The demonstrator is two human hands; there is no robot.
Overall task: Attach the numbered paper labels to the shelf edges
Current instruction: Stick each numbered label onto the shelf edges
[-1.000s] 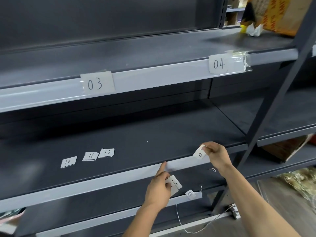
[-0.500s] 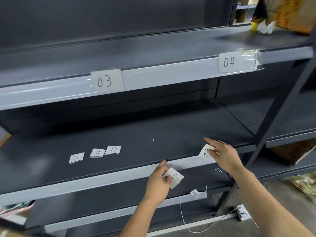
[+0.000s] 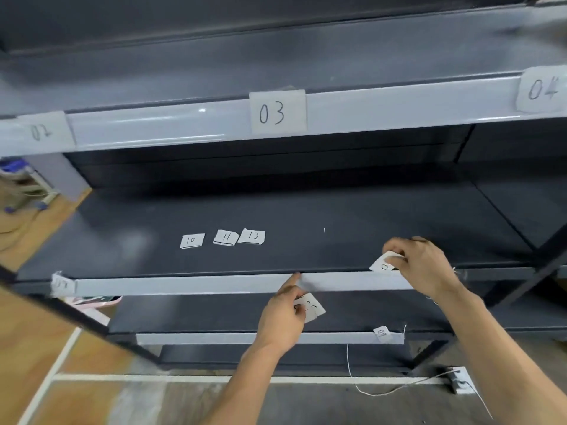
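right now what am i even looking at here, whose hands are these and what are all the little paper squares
This is one picture from a camera worn on a person's head, looking forward and down at their own bare hands. No machine is involved.

They stand before a dark metal shelving unit with pale grey front edges. The upper shelf edge already carries taped paper labels: 02, 03 and 04.

Three loose labels lie on the middle shelf: 10, 11 and 12.

The right hand pinches a small paper label against the middle shelf edge. Its number is partly hidden. The left hand holds a few more labels while its index finger touches the same edge.

A label reading 09 sits on the lower shelf edge.
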